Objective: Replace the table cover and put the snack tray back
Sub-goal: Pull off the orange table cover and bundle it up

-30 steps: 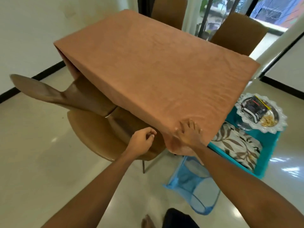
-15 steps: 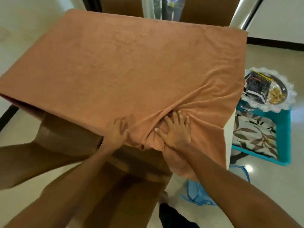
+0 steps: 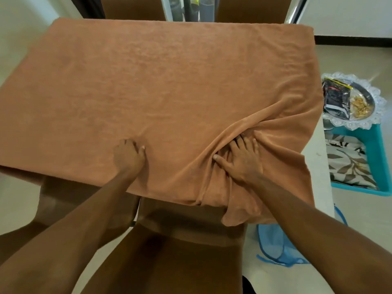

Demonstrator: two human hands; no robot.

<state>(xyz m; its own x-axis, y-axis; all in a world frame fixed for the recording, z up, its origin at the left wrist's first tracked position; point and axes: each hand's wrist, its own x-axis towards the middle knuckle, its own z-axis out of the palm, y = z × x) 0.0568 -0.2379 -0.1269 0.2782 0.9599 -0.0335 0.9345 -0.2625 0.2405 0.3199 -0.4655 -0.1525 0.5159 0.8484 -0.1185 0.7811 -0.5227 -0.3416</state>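
Under both hands lies the table cover [image 3: 159, 85]: right hand [image 3: 241, 160] spread flat on bunched folds, left hand [image 3: 128, 155] curled, pressing.

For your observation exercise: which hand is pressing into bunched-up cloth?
The right hand; folds gather round it, while the left hand rests on smooth cover.

Terracotta-brown table cover [image 3: 148, 81], turquoise bin [image 3: 375, 149], leaf-patterned cloth [image 3: 347, 164], silver lace-edged snack tray [image 3: 377, 109]
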